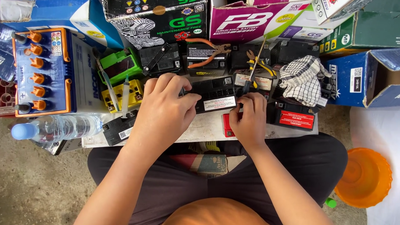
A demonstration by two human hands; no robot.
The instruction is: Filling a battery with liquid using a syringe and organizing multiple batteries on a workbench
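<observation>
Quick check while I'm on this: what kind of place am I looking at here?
Probably a small battery repair stall, worked low to the ground. Both hands, left hand and right hand, hold a small black battery among stacked battery boxes, with pliers nearby.

The small battery [216,94] under both hands is black with a white label edged in red. At its 3 o'clock lies another black battery [296,116] with a red label, and above that a cloth [302,78] checked in black and white. At 12 o'clock rest pliers [207,53] with orange handles. At 9 o'clock sit a yellow battery [121,94] and a bright green one [117,64]. Further out at 9 o'clock stands a big battery [42,71], blue on top with orange caps and white sides. A clear bottle [53,128] with a pale blue cap lies at 8 o'clock. At 4 o'clock is an orange bowl [364,176]. The tabletop [206,128] is scuffed white.
</observation>
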